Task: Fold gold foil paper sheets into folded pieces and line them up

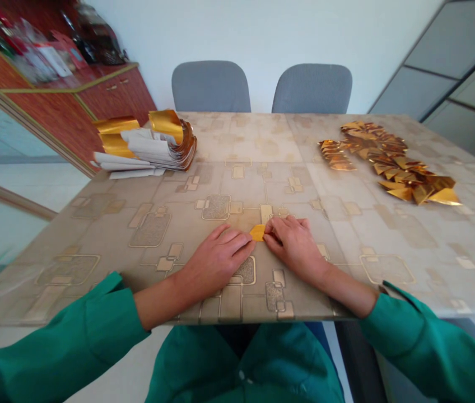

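2 hands on a small gold paper piece, near middle of the table

Gold paper piece (257, 232): folded, with a pointed left side; lies low over the table (262, 148), between the 2 hands, just beyond the near edge.

Right hand (292, 243): thumb and forefinger closed to a narrow pinch on the piece's right end; remaining fingers curled. Left hand (220, 254): fingertips together at the piece's left end, palm down. Thumb largely hidden; cannot tell whether this hand pinches or only presses. Both forearms come from green sleeves at the near side.

Far left: a stack of paper sheets (153, 148), gold and pale grey faces showing, edges curled, well apart from the hands. Far right: a cluster of folded gold pieces (392, 159), shiny, fanned, touching each other in a bent row.

Beyond the far edge: 2 grey chairs (211, 87), side by side. Left background: a reddish wooden cabinet (113, 92) with assorted items on top.
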`<action>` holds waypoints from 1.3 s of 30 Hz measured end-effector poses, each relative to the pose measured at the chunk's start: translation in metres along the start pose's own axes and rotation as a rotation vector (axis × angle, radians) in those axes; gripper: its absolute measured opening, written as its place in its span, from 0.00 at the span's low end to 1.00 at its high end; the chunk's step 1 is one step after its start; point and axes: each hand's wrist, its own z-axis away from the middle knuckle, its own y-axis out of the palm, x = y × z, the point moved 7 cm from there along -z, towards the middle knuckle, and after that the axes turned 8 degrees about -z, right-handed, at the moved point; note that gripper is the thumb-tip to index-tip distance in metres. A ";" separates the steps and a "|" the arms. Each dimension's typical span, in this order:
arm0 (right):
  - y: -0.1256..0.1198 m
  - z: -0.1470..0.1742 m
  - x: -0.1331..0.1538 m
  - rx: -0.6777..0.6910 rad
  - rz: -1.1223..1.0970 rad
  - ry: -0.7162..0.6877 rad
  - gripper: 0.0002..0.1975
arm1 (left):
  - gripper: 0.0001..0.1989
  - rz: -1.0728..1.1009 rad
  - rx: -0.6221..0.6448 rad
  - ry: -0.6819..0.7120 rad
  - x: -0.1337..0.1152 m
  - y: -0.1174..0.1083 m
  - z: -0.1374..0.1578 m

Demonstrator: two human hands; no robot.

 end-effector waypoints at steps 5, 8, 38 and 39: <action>-0.004 0.005 -0.008 0.001 -0.006 -0.003 0.03 | 0.14 -0.023 -0.006 -0.007 0.000 -0.002 0.007; -0.007 0.008 -0.014 -0.012 -0.005 0.009 0.05 | 0.14 -0.006 -0.009 -0.011 0.002 -0.002 0.014; -0.015 -0.028 -0.008 -0.044 -0.789 -0.186 0.07 | 0.10 0.803 -0.215 -0.484 0.049 0.013 -0.031; -0.016 -0.027 -0.008 -0.044 -0.803 -0.194 0.08 | 0.10 0.900 -0.208 -0.510 0.050 0.016 -0.030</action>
